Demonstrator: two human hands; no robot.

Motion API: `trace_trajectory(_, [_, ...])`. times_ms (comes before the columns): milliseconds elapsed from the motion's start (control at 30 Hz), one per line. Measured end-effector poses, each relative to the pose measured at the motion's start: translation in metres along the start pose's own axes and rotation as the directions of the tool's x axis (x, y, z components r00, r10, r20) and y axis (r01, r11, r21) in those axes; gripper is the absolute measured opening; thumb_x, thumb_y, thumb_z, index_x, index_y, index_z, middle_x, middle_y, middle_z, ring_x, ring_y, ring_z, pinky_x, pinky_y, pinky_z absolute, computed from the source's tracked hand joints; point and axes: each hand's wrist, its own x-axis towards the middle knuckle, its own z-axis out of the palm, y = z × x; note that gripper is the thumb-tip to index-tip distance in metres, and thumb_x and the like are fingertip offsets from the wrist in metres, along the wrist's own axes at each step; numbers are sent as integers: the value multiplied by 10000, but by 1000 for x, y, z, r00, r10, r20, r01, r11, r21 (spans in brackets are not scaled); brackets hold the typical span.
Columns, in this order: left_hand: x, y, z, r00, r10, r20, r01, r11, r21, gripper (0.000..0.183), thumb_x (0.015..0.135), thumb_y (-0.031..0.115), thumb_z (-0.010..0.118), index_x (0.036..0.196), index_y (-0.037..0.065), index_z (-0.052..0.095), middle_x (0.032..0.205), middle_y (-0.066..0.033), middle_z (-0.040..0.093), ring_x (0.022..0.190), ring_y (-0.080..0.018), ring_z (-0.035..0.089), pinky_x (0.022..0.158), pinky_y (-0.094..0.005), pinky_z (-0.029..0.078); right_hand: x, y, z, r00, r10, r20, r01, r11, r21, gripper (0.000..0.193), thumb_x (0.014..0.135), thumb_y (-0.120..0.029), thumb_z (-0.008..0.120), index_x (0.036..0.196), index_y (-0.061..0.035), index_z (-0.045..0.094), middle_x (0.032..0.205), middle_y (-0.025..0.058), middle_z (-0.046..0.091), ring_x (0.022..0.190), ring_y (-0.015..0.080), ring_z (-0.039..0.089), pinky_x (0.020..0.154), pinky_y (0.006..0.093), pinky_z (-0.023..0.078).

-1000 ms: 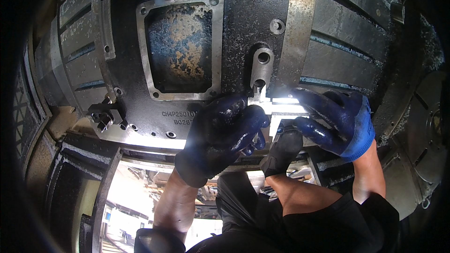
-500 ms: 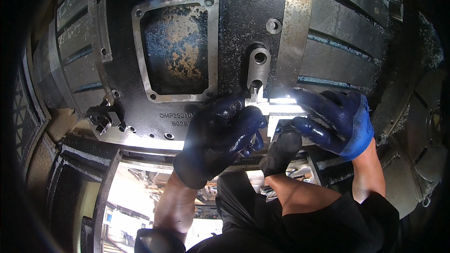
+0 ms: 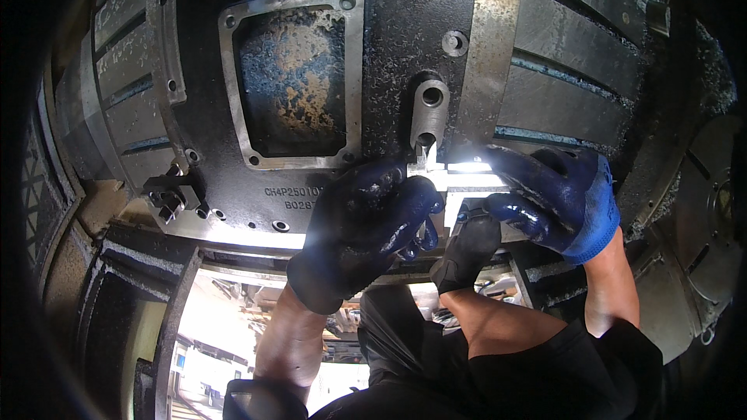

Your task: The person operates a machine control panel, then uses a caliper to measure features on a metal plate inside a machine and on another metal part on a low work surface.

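A large black casting [image 3: 397, 39] with machined faces lies in front of me. It has a bright bare-metal edge [image 3: 498, 180] nearest me. My left hand [image 3: 369, 218], in a dark blue coated glove, is closed at that edge, just below a slotted metal lug [image 3: 429, 113] with two round holes. A narrow shiny metal piece [image 3: 422, 159] runs from the lug's lower hole toward the fingers; what the hand grips is mostly hidden. My right hand [image 3: 545, 194], in a blue glove, has its fingers apart at the bright edge, one fingertip touching it.
A rectangular framed opening [image 3: 354, 78] sits in the casting's left part. Slotted table plates [image 3: 568, 101] with metal chips flank it on the right. A small clamp-like block [image 3: 171, 196] stands at the front left. Below is my shoe [image 3: 473, 243] beside the edge.
Both hands stay at the same places. The fingers of my right hand have shifted very slightly; otherwise little differs.
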Motion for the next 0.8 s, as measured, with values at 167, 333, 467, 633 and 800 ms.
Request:
trace_trajectory(167, [2, 2, 9, 996, 2, -90, 1, 1000, 27, 482, 1000, 56, 651, 1453, 53, 485, 1188, -226, 699, 990, -268, 726, 746, -349, 615, 0, 0, -2, 1000, -14, -3, 14, 1000, -11, 553, 835, -253, 814, 1357, -129, 681, 806, 137, 717, 677, 312, 699, 624, 393, 530])
trace_trajectory(333, [1, 6, -1, 996, -85, 15, 85, 996, 20, 645, 939, -44, 647, 1517, -10, 364, 1397, -272, 593, 1311, -321, 606, 1003, -392, 567, 0, 0, -2, 1000, -16, -4, 16, 1000, -8, 552, 827, -229, 812, 1351, -117, 682, 813, 139, 720, 681, 305, 703, 623, 393, 529])
trace_trajectory(467, [1, 4, 0, 999, -44, 18, 44, 998, -41, 631, 936, -51, 651, 1506, -8, 384, 1372, -264, 610, 1289, -309, 623, 997, -391, 572, 0, 3, 0, 999, -41, -30, 41, 999, 1, 550, 820, -219, 813, 1343, -105, 685, 825, 144, 725, 686, 304, 708, 627, 390, 533])
trace_trajectory(633, [4, 6, 2, 991, -127, -40, 127, 992, -1, 591, 943, -63, 663, 1480, -5, 423, 1318, -250, 645, 1238, -293, 656, 960, -375, 590, 1, 2, 0, 998, -57, -37, 57, 998, -3, 553, 813, -218, 816, 1338, -99, 688, 832, 147, 728, 696, 303, 715, 637, 388, 541])
trace_trajectory(800, [4, 9, 7, 988, -133, -82, 130, 991, -38, 576, 937, -59, 689, 1459, -2, 453, 1273, -236, 674, 1183, -278, 686, 927, -354, 603, 0, 2, 0, 998, -54, -35, 54, 999, -6, 558, 812, -217, 816, 1341, -97, 686, 843, 150, 734, 698, 301, 719, 638, 387, 543])
